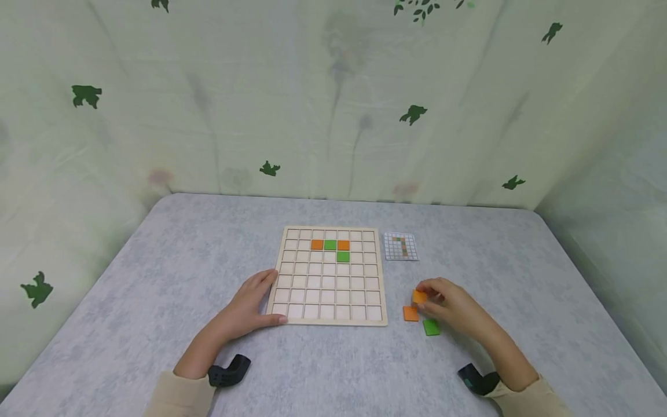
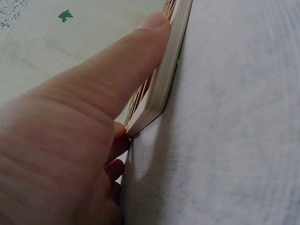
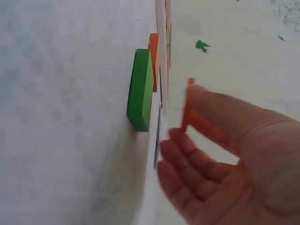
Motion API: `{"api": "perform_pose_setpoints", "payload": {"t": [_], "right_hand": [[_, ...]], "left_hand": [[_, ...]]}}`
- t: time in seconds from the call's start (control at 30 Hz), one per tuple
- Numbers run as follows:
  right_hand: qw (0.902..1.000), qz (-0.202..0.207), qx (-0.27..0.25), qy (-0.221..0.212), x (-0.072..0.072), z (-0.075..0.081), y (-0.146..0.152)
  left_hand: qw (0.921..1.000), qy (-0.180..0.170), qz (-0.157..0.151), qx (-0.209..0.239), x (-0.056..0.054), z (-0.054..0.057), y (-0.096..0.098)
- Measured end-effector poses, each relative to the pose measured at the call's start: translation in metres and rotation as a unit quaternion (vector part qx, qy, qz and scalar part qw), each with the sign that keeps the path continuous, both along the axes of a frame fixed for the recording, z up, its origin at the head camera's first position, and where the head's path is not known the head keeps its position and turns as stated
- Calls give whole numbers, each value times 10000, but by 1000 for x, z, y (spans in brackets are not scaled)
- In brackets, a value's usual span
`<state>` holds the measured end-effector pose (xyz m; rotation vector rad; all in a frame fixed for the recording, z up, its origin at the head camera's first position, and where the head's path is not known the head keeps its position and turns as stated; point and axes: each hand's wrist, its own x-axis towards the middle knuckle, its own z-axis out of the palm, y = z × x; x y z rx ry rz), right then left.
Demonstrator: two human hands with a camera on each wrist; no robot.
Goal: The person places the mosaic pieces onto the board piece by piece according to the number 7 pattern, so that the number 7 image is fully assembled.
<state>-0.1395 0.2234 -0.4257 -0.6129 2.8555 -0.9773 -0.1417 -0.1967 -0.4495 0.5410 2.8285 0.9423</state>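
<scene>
A square wooden grid board [image 1: 327, 322] lies on the table, with orange tiles [image 1: 317, 245] and green tiles [image 1: 330, 245] in its upper cells. At the board's lower left corner rests my left hand [image 1: 245, 310], thumb [image 2: 140, 47] straight over the front edge and fingers along the left side. Right of the board, my right hand [image 1: 452, 304] pinches an orange tile [image 3: 188, 105] between thumb and fingers, raised off the table. Close under that hand lie another orange tile [image 1: 410, 314] and a green tile [image 1: 431, 327].
A small printed pattern card [image 1: 400, 247] with a coloured grid lies beside the board's upper right edge. Pale cloth [image 1: 312, 116] with green bird and leaf shapes hangs behind the grey table [image 1: 208, 231]. Each wrist carries a black device [image 1: 229, 370].
</scene>
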Motion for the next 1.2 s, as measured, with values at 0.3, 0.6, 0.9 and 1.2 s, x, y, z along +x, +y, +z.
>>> {"api": "perform_pose_setpoints", "payload": {"t": [0.3, 0.6, 0.9, 1.2], "right_hand": [[9923, 650, -695, 787, -21, 24, -44], [9853, 847, -1312, 694, -48, 14, -90], [9899, 492, -1312, 208, -66, -9, -118], [9936, 232, -1109, -31, -72, -22, -130]], "left_hand": [[10000, -16, 30, -56, 0, -2, -2], [10000, -53, 28, -55, -1, -2, -1], [10000, -10, 12, -25, -2, -2, -1], [10000, -4, 0, -9, -1, -2, -2]]}}
